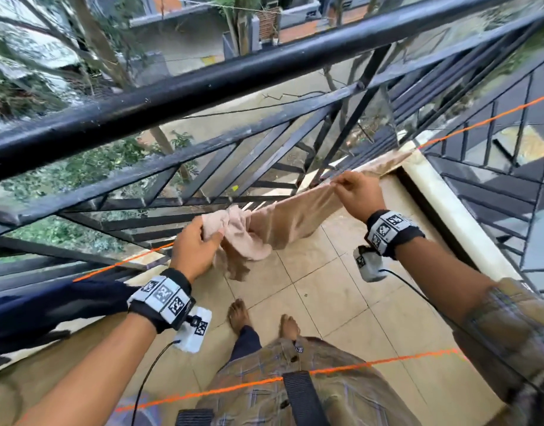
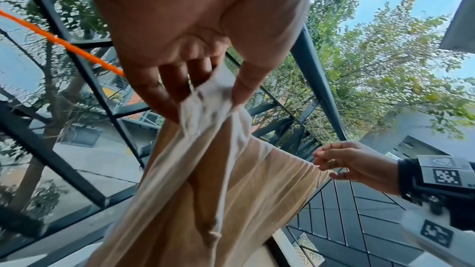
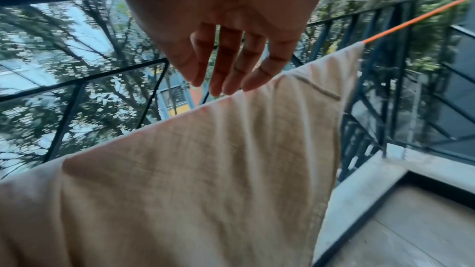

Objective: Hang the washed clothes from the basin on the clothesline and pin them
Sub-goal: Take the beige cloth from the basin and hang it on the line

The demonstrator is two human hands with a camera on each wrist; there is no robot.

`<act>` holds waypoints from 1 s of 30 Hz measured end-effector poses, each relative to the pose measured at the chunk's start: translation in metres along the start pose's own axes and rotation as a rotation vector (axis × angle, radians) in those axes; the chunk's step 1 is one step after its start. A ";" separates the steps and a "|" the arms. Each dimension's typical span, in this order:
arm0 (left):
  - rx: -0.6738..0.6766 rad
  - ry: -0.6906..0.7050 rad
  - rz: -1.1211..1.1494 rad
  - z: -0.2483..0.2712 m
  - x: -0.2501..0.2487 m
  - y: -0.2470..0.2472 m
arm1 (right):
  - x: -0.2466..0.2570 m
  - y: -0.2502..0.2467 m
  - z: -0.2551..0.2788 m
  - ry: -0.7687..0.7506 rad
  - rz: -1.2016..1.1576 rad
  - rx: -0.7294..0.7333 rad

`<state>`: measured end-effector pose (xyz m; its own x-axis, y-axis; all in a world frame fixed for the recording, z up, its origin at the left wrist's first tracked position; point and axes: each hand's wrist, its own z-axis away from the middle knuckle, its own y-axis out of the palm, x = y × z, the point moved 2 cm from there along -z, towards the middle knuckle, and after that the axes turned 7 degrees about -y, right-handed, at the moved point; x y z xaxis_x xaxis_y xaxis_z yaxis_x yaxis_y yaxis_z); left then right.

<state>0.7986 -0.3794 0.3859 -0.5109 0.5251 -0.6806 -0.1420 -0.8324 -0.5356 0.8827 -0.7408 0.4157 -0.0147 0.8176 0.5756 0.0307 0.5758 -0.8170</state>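
Note:
A beige cloth [image 1: 295,219] [image 2: 218,180] [image 3: 205,170] is draped over the orange clothesline [image 1: 479,123] [image 2: 64,43] [image 3: 411,21] beside the railing. My left hand [image 1: 203,238] [image 2: 203,103] grips the bunched left end of the cloth, fingers and thumb curled round the folds. My right hand [image 1: 338,187] [image 2: 323,164] [image 3: 226,86] pinches the cloth's top edge further right, where it lies over the line. To the right of that hand the cloth lies flat along the line. No basin or pegs are in view.
A dark navy garment [image 1: 34,309] hangs on the same line at the far left. The black metal railing [image 1: 203,84] runs just beyond the line. A second orange line [image 1: 387,361] crosses at waist height. My bare feet stand on the tiled floor [image 1: 326,287]; a pale ledge [image 1: 449,204] borders the right.

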 end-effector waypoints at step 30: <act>-0.254 -0.485 -0.199 -0.020 0.001 0.016 | -0.165 0.057 -0.036 0.801 -0.753 0.169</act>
<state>0.8131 -0.3882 0.3666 -0.8335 0.4764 -0.2799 -0.0982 -0.6262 -0.7735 0.9228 -0.8430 0.2749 0.6791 0.0545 0.7320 0.1479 0.9666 -0.2092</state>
